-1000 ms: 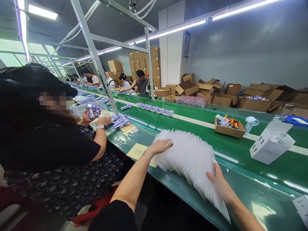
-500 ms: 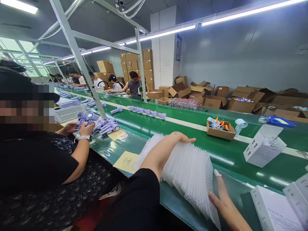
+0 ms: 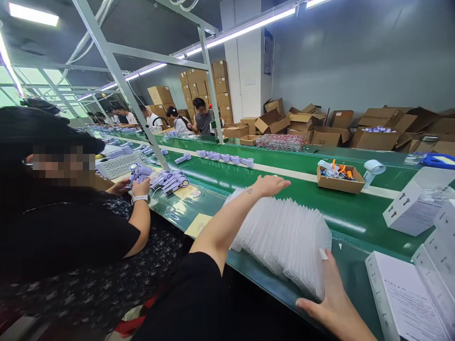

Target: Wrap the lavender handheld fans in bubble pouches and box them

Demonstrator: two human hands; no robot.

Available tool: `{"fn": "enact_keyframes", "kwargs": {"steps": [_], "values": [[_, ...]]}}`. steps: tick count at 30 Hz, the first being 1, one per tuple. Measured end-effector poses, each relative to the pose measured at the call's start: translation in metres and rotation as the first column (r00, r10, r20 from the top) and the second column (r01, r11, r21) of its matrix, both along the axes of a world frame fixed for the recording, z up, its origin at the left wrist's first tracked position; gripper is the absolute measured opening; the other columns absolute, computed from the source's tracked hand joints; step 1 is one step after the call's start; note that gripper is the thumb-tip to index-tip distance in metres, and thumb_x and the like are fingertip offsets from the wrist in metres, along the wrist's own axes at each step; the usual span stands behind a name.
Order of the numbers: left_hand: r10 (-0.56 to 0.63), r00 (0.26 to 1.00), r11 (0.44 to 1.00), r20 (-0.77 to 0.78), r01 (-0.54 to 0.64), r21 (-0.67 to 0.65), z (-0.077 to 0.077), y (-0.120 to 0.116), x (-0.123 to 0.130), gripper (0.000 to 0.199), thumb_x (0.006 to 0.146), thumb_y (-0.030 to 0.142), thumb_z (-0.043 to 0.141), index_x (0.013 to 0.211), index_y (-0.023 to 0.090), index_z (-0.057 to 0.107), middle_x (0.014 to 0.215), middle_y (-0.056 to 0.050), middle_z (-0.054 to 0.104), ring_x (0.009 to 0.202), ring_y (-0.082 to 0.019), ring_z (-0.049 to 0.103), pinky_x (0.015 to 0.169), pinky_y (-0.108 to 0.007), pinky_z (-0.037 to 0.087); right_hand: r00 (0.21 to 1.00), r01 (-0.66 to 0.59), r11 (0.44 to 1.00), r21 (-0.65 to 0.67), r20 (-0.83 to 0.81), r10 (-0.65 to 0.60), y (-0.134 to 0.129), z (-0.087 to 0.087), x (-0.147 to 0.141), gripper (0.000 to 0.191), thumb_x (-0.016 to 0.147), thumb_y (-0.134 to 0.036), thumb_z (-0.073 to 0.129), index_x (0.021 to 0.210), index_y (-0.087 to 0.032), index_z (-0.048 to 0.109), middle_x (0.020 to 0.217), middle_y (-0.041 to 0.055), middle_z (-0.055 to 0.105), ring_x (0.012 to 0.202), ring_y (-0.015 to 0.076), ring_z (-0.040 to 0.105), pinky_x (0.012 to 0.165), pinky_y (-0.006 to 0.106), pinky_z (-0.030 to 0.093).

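Note:
A row of clear bubble-wrap bags (image 3: pixel 284 237) leans on edge in a fanned stack on the green work surface before me. My left hand (image 3: pixel 272 184) is stretched out above the far side of the stack, its fingers extended and holding nothing. At the near right end, my right hand (image 3: pixel 332 296) rests against the bags, thumb spread away from the fingers. A white covering wraps one of its fingertips. Under my left forearm, part of the stack is hidden. A yellow note (image 3: pixel 197 225) lies beside the stack's left end.
White boxes (image 3: pixel 401 298) stand at the right. Across the green belt (image 3: pixel 284 189) are a carton of parts (image 3: pixel 339 177), a light-blue handheld fan (image 3: pixel 373 170) and several purple fan bodies (image 3: pixel 227 158). At the left, a co-worker (image 3: pixel 81 227) handles purple fans.
My left hand has risen off the bags, fingers now more spread. My right thumb has moved from the stack's end to its near lower corner. The view has shifted slightly.

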State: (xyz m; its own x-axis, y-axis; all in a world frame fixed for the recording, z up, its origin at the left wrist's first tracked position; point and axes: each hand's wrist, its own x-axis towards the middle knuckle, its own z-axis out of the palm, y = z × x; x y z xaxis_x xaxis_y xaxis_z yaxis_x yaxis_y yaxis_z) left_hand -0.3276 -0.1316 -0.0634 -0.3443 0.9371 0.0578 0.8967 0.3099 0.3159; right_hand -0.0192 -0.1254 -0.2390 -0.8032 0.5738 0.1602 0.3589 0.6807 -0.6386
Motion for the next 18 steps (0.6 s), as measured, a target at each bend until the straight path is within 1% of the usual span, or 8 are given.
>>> {"fn": "enact_keyframes", "kwargs": {"steps": [3, 5, 8, 10, 12, 14, 16, 18], "values": [[-0.052, 0.998, 0.978, 0.03, 0.044, 0.205, 0.026, -0.051, 0.006, 0.058, 0.091, 0.055, 0.019, 0.116, 0.022, 0.06, 0.122, -0.003, 0.061, 0.114, -0.021, 0.052, 0.102, -0.034, 0.036, 0.993, -0.04, 0.999, 0.036, 0.112, 0.035, 0.003, -0.004, 0.016, 0.133, 0.052, -0.057, 0.074, 0.145, -0.028, -0.017, 0.154, 0.011, -0.014, 0.138, 0.0434, -0.005, 0.109, 0.062, 0.011], [-0.038, 0.998, 0.965, 0.045, 0.025, 0.259, 0.036, -0.086, 0.021, 0.057, 0.091, 0.056, 0.022, 0.113, 0.021, 0.061, 0.119, -0.004, 0.062, 0.114, -0.022, 0.052, 0.102, -0.033, 0.037, 0.991, -0.054, 0.998, 0.034, 0.127, 0.049, 0.003, 0.006, 0.026, 0.133, 0.052, -0.054, 0.075, 0.144, -0.029, -0.017, 0.155, 0.0103, -0.013, 0.138, 0.0424, -0.003, 0.11, 0.06, 0.013], [-0.133, 0.988, 0.951, 0.073, 0.107, 0.29, 0.039, -0.118, 0.055, 0.054, 0.088, 0.059, 0.032, 0.121, 0.026, 0.057, 0.127, -0.002, 0.057, 0.124, -0.024, 0.044, 0.107, -0.035, 0.03, 1.0, 0.013, 0.997, 0.074, -0.011, -0.012, -0.004, 0.044, 0.039, 0.117, 0.064, -0.051, 0.07, 0.146, -0.027, -0.009, 0.155, 0.0122, 0.002, 0.139, 0.0381, 0.012, 0.11, 0.055, 0.022], [-0.276, 0.949, 0.918, 0.155, 0.213, 0.335, 0.038, -0.115, 0.08, 0.062, 0.086, 0.064, 0.032, 0.136, 0.028, 0.042, 0.142, -0.002, 0.042, 0.133, -0.026, 0.033, 0.109, -0.037, 0.027, 0.971, 0.158, 0.966, 0.202, -0.211, -0.115, -0.012, 0.077, 0.047, 0.088, 0.077, -0.044, 0.06, 0.145, -0.026, 0.007, 0.151, 0.0127, 0.021, 0.136, 0.035, 0.026, 0.108, 0.054, 0.029], [-0.405, 0.859, 0.879, 0.314, 0.27, 0.394, 0.039, -0.09, 0.111, 0.068, 0.088, 0.066, 0.021, 0.145, 0.031, 0.019, 0.151, -0.002, 0.025, 0.139, -0.027, 0.021, 0.108, -0.041, 0.028, 0.883, 0.341, 0.85, 0.402, -0.447, -0.143, -0.022, 0.106, 0.058, 0.065, 0.082, -0.03, 0.057, 0.139, -0.028, 0.026, 0.141, 0.0113, 0.039, 0.13, 0.0349, 0.037, 0.103, 0.056, 0.037], [-0.446, 0.742, 0.872, 0.501, 0.233, 0.43, 0.043, -0.049, 0.152, 0.064, 0.089, 0.062, 0.002, 0.146, 0.035, 0.0, 0.154, 0.0, 0.014, 0.142, -0.027, 0.01, 0.106, -0.046, 0.03, 0.793, 0.499, 0.66, 0.562, -0.604, -0.086, -0.031, 0.127, 0.074, 0.059, 0.077, -0.02, 0.062, 0.131, -0.03, 0.038, 0.131, 0.0086, 0.048, 0.121, 0.035, 0.048, 0.098, 0.058, 0.043], [-0.402, 0.652, 0.894, 0.643, 0.127, 0.43, 0.046, -0.004, 0.2, 0.061, 0.087, 0.058, -0.01, 0.145, 0.037, -0.008, 0.155, 0.004, 0.008, 0.142, -0.024, 0.002, 0.108, -0.048, 0.026, 0.725, 0.639, 0.459, 0.617, -0.683, -0.089, -0.037, 0.138, 0.094, 0.064, 0.071, -0.016, 0.068, 0.128, -0.032, 0.043, 0.129, 0.0065, 0.05, 0.114, 0.0346, 0.054, 0.097, 0.06, 0.043], [-0.388, 0.61, 0.9, 0.691, 0.09, 0.427, 0.044, 0.035, 0.246, 0.065, 0.086, 0.06, -0.008, 0.146, 0.034, -0.007, 0.155, 0.005, 0.003, 0.142, -0.02, 0.0, 0.113, -0.041, 0.017, 0.677, 0.731, 0.294, 0.616, -0.709, -0.198, -0.038, 0.145, 0.116, 0.068, 0.07, -0.018, 0.071, 0.13, -0.031, 0.042, 0.132, 0.0069, 0.049, 0.12, 0.0382, 0.048, 0.101, 0.064, 0.035]]}}
